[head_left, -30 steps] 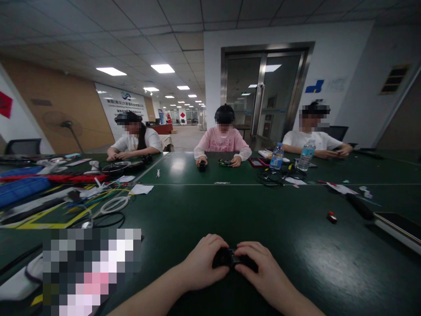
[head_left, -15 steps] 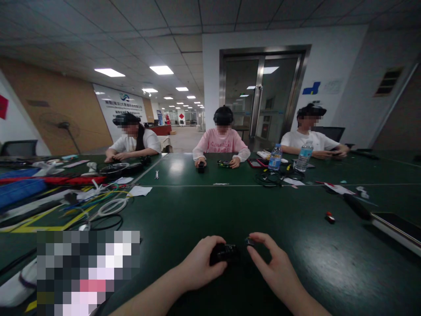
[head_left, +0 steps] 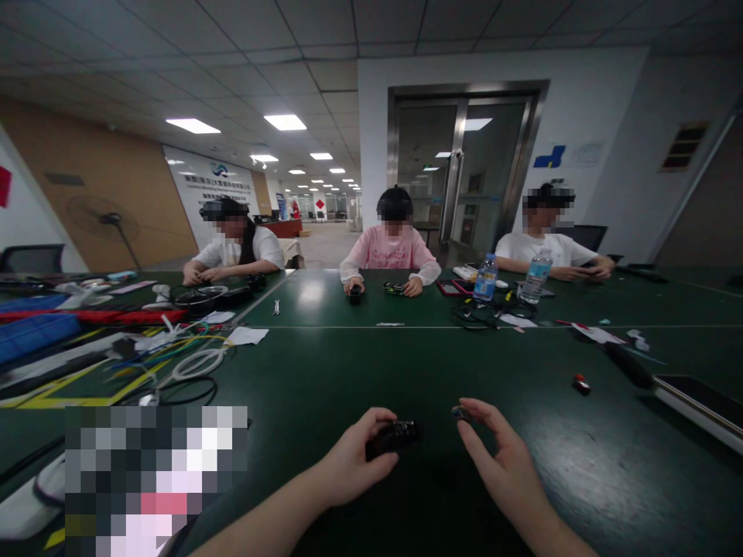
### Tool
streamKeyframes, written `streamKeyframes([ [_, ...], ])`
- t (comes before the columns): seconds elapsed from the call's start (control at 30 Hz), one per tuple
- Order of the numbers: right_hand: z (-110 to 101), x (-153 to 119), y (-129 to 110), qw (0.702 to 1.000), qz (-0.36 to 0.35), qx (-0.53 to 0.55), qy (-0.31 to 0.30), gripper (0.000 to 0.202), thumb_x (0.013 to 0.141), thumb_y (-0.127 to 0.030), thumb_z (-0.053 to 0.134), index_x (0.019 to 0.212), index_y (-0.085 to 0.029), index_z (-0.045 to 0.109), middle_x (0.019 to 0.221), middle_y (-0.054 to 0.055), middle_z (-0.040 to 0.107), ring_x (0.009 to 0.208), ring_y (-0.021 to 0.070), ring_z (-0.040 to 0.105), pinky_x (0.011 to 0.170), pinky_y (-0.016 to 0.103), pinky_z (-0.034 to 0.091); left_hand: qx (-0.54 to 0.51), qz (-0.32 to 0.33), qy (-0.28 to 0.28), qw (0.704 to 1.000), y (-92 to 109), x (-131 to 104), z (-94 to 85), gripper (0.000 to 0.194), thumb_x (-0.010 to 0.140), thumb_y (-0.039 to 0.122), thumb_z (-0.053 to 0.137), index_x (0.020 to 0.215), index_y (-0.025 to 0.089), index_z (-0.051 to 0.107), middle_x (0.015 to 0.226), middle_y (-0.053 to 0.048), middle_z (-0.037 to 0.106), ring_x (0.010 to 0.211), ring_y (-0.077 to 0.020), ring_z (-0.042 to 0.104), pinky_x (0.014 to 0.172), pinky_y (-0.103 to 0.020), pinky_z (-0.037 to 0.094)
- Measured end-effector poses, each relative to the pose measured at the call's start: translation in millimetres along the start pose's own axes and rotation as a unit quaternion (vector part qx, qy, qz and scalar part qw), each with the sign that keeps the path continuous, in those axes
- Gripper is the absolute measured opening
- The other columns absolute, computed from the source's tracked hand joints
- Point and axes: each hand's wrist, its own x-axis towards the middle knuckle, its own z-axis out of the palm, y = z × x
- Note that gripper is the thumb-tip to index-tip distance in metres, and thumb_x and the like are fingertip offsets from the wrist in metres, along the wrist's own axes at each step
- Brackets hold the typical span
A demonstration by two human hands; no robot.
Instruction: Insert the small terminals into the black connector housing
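Note:
My left hand [head_left: 361,456] is closed around a small glossy black box-like object [head_left: 402,435], thumb on the near side and fingers on the far side. Its exact kind cannot be made out. To the right, my right hand [head_left: 504,456] pinches a small dark piece [head_left: 460,414] between thumb and fingertips. A gap of table separates the piece from the black object. Both hands are over the near part of the dark green table [head_left: 325,379].
Cables [head_left: 200,363] and tools clutter the left side. A small red and black item [head_left: 580,384] and a phone-like slab [head_left: 702,406] lie on the right. Across the table sit three people, with water bottles [head_left: 485,277] and a small wrench [head_left: 277,307] nearby.
My right hand has drawn away to the right and slightly up with the small dark piece, widening the gap. The black object in my left hand has turned a little.

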Motion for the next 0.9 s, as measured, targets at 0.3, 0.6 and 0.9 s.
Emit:
streamKeyframes([
  [0.3, 0, -1, -4, 1.0, -0.005, 0.002, 0.012, 0.032, 0.083, -0.04, 0.051, 0.11, -0.022, 0.052, 0.106, 0.007, 0.065, 0.102, 0.0243, 0.06, 0.089, 0.039, 0.049, -0.01, 0.01, 0.009, 1.0, -2, -1, 0.0, 0.042, 0.082, 0.01, 0.055, 0.118, 0.022, 0.037, 0.117, -0.007, 0.055, 0.103, -0.0195, 0.056, 0.089, -0.036, 0.042],
  [0.6, 1, -1, -1, 0.999, -0.012, 0.001, 0.03, 0.035, 0.081, -0.041, 0.055, 0.111, -0.023, 0.053, 0.104, 0.006, 0.066, 0.1, 0.024, 0.062, 0.087, 0.039, 0.051, 0.002, 0.009, 0.011, 1.0, -3, 0, 0.1, 0.043, 0.081, 0.013, 0.056, 0.119, 0.021, 0.038, 0.114, -0.007, 0.056, 0.101, -0.0218, 0.056, 0.086, -0.037, 0.043],
  [0.9, 6, -4, -12, 0.999, -0.031, 0.027, -0.029, 0.024, 0.078, -0.037, 0.06, 0.098, -0.024, 0.062, 0.099, 0.005, 0.067, 0.096, 0.0234, 0.062, 0.087, 0.039, 0.05, -0.026, 0.014, 0.001, 1.0, -3, 0, 0.7, 0.042, 0.08, 0.013, 0.058, 0.118, 0.021, 0.04, 0.113, -0.007, 0.056, 0.101, -0.0212, 0.056, 0.087, -0.037, 0.043],
])
